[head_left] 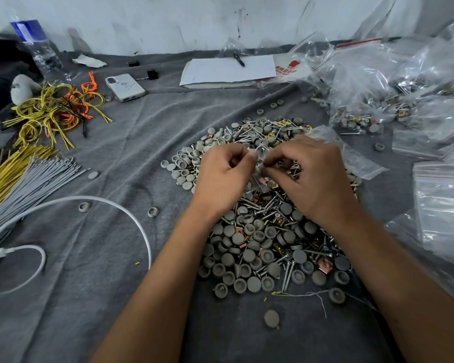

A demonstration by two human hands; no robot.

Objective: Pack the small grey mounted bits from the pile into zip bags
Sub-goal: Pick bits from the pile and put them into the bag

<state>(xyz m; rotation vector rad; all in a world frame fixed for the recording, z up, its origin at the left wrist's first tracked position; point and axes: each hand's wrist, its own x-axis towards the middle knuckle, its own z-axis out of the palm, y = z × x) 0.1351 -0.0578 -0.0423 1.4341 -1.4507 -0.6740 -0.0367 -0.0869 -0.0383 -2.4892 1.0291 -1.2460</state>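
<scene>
1. Grey caps, screws and copper-coloured clips make up the pile [268, 205], which sits mid-cloth on the grey blanket [102, 271]; all places below are given relative to it.
2. Above the pile's far half, the left hand [222, 176] and right hand [309, 176] meet, both pinching 1 small clear zip bag [258, 166] between curled fingertips.
3. That bag hangs between the 2 hands, its mouth apparently at the pinch and its body drooping towards the pile; what it contains cannot be told.
4. Loose bits lie directly beneath both hands, so either could dip for more; neither looks nearer.
5. Filled bags [378, 100] are heaped beyond the pile's far-right edge, with empty bags [446, 205] to its right.
</scene>
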